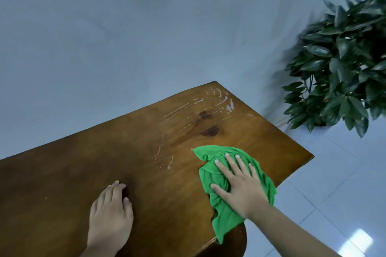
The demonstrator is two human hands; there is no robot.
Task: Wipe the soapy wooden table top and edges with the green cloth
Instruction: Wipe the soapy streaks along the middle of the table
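Observation:
The wooden table top [83, 173] fills the lower left of the head view, with its far right corner near the wall. White soap streaks [219, 101] lie near that far corner, and thinner ones [169, 164] sit mid-table. A crumpled green cloth [211, 175] lies near the table's right edge, part of it hanging over the near edge. My right hand [240, 185] presses flat on the cloth with fingers spread and straight. My left hand [111, 210] rests flat on the bare wood to the left, apart from the cloth.
A pale blue wall [125, 37] stands behind the table. A leafy potted plant [342, 64] stands on the floor at the right, beyond the table's far corner. Light floor tiles [334, 194] show to the right of the table edge.

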